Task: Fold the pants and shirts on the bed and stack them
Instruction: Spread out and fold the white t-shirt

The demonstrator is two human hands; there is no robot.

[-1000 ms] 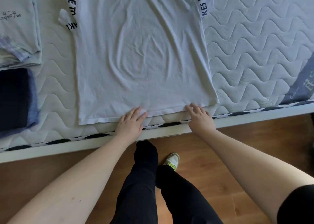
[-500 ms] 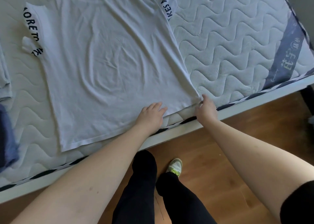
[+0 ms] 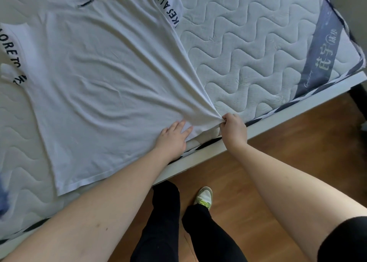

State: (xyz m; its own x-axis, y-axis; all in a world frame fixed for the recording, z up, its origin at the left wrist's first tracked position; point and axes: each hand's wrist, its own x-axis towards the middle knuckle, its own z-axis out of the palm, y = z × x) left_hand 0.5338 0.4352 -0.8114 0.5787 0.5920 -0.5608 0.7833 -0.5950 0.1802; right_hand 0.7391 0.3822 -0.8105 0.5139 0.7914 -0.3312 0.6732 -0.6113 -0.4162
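While the white shirt point(image 3: 103, 79) lies spread flat on the mattress point(image 3: 248, 53), the right hand point(image 3: 233, 129) pinches the shirt's hem corner, bunching cloth into radiating creases; the left hand point(image 3: 174, 136) lies flat, fingers straight, on the hem just beside it, likely anchoring the fold line for a side fold

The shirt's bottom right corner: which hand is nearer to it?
The right hand. It pinches that corner of the shirt at the mattress edge. The left hand lies flat on the hem, further in toward the middle.
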